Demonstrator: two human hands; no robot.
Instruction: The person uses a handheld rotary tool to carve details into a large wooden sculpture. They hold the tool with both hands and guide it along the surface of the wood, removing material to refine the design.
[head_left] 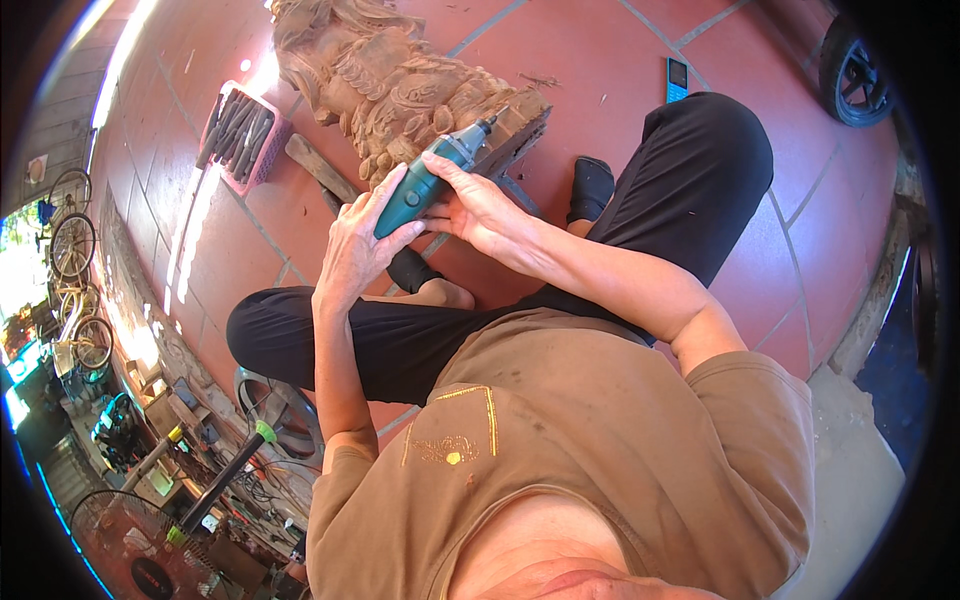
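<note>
A teal handheld rotary tool (408, 200) with a grey nose is held between my two hands, tilted with its tip pointing up and to the right. My left hand (358, 242) is closed around the left side and rear of its body. My right hand (478, 208) grips it from the right, the thumb along the upper body and the fingers partly hidden beneath. Just beyond the tool lies a carved wooden sculpture (375, 75) with deep relief. The tool's nose overlaps the sculpture's near end in view; whether they touch, I cannot tell.
A pink basket (268, 160) full of dark carving tools stands at the left, with a wooden mallet-like piece (318, 168) beside it. A phone (677, 78) lies on the tiled floor near my right knee. A black wheel (856, 75) is at far right; a fan (150, 545) stands lower left.
</note>
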